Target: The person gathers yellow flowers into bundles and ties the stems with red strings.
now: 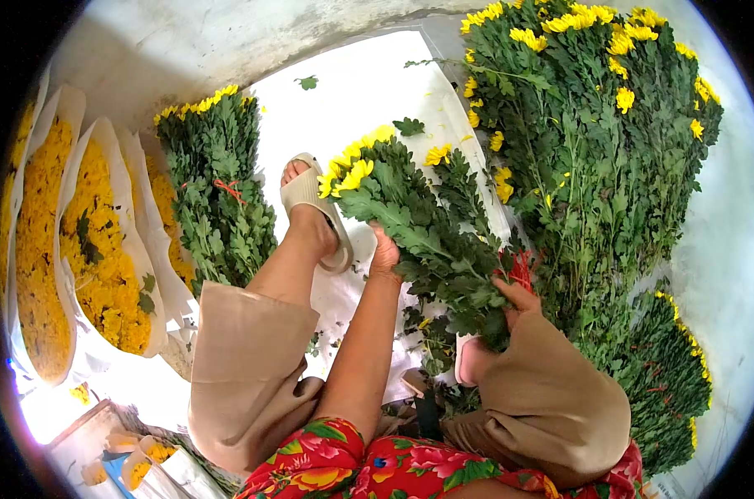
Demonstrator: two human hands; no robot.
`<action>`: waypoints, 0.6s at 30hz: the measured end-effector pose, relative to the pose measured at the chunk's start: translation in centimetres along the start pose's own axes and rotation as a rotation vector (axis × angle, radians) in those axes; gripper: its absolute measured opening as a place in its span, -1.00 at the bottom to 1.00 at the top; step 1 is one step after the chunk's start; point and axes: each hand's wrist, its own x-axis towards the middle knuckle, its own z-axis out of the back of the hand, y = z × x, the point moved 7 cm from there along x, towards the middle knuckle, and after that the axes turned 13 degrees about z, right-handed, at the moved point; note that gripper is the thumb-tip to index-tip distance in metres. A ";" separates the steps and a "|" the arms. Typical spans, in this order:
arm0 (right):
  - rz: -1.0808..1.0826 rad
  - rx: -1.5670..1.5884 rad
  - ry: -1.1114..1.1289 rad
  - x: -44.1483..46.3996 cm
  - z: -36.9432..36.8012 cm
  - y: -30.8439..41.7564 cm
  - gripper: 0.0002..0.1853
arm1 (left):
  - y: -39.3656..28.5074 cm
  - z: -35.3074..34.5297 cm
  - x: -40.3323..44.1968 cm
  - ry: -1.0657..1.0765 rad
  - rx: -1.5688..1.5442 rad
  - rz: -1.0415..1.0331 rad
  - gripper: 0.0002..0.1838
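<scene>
A bunch of yellow chrysanthemums [418, 218] lies slanted across the middle, its flower heads at the upper left and its stems toward the lower right. My left hand [384, 252] is against the underside of the bunch below the flower heads, its fingers mostly hidden by leaves. Near the stem end, my right hand [518, 299] has its fingers closed on the bunch. Red ties [520, 268] show just above my right hand. A separate stem with a yellow flower [438, 155] lies beside the bunch on the white sheet [352, 91].
A large heap of chrysanthemums [593, 158] fills the right side, with tied bunches [660, 382] below it. Another tied bunch [219, 191] lies left of my sandalled foot [315, 200]. White-wrapped yellow flowers [107, 258] stand at the far left. Wrapped flowers [140, 472] are at the lower left.
</scene>
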 end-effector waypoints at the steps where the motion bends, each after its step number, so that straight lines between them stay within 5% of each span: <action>1: -0.189 -0.005 -0.181 -0.5 1.0 -0.9 -0.74 | 0.0 0.0 -0.1 0.039 0.006 -0.027 -0.02; 6: 0.508 -0.725 0.820 -1.3 -1.4 3.8 -0.58 | -0.6 0.1 -0.1 0.222 0.051 -0.082 -0.27; 10: 0.800 -0.943 1.264 0.0 -0.8 1.3 -0.51 | -0.9 2.3 0.9 -0.103 0.216 -0.046 -0.65; 12: 0.898 -1.012 1.164 4.5 -0.8 -0.8 -0.49 | -0.5 3.0 1.5 -0.021 0.110 0.045 -0.67; 13: 0.765 -0.925 0.943 6.9 -1.6 -0.6 -0.43 | -0.3 2.7 1.3 -0.023 0.050 0.062 -0.65; 16: 1.050 -1.187 0.605 10.7 -4.6 0.3 -0.38 | -0.1 2.2 0.6 -0.023 0.026 0.076 -0.64; 18: 0.759 -1.435 0.673 13.8 -5.1 -4.0 -0.27 | 0.4 2.4 0.8 -0.023 0.032 0.103 -0.63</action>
